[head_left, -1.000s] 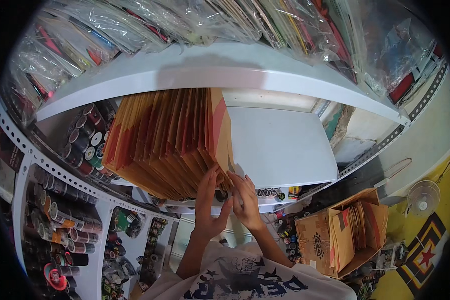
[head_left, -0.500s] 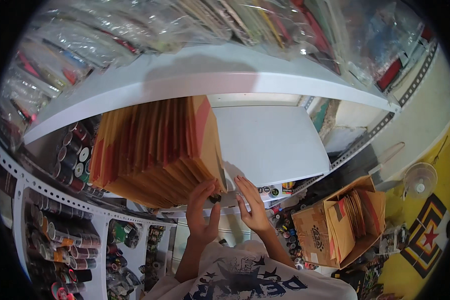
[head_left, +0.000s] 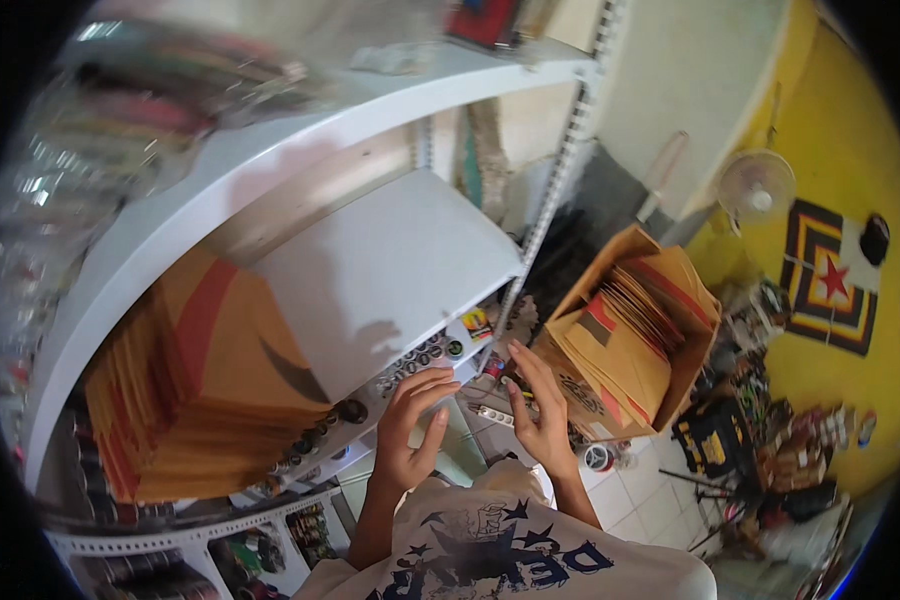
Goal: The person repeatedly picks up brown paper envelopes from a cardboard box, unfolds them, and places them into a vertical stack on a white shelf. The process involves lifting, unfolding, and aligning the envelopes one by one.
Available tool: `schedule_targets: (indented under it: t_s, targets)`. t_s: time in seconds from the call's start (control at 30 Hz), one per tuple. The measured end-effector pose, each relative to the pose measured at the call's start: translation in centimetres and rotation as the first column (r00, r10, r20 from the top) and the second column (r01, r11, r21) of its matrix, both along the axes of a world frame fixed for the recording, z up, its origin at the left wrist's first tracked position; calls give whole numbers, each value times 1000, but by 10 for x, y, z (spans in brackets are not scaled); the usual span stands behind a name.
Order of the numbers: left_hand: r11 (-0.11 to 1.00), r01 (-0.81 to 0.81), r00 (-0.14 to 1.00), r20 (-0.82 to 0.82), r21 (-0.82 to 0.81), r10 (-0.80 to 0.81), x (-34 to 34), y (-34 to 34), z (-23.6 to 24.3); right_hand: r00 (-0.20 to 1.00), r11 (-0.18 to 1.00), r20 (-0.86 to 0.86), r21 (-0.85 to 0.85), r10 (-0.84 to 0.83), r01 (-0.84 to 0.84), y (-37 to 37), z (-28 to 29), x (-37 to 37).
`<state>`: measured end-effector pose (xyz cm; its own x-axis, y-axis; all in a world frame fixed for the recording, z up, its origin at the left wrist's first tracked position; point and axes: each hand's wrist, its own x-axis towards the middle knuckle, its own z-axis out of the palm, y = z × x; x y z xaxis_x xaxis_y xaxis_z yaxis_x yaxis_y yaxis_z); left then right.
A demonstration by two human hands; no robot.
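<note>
My left hand (head_left: 412,432) is raised in front of the shelf with fingers and thumb apart, holding nothing. To its right, my right hand (head_left: 542,418) is also empty, its fingers stretched toward the shelf and the box. A thick row of brown paper envelopes (head_left: 220,420) with red bands stands upright on the white shelf (head_left: 370,270), left of my left hand and apart from it. Beyond my right hand sits an open cardboard box (head_left: 708,345). More brown envelopes (head_left: 610,345) stand packed inside it.
An upper shelf (head_left: 410,95) with plastic-wrapped goods overhangs the envelopes. Small round containers (head_left: 420,362) line the level below. A perforated metal post (head_left: 545,225) rises at the shelf's right end. Farther right are a fan (head_left: 757,185) and a black case (head_left: 715,440) on the floor.
The view has swung right, so the shelf and envelope row sit farther left and the box nearer the middle. Both hands have come away from the envelope row's front edge.
</note>
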<state>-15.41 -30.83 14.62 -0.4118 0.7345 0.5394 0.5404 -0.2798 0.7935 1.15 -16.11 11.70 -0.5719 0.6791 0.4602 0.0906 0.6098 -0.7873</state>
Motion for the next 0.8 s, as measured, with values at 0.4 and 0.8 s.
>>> schedule_targets:
  t_s: [0.4,0.8]
  targets:
    - [809,504,860,91,-304,-502,100,171,-16,861,875,203,-40,-466,483,97,-57,182]
    - [653,464,835,50,-598,-548,151,298,-150,695,728,478,-153,-537,668,169,-166,270]
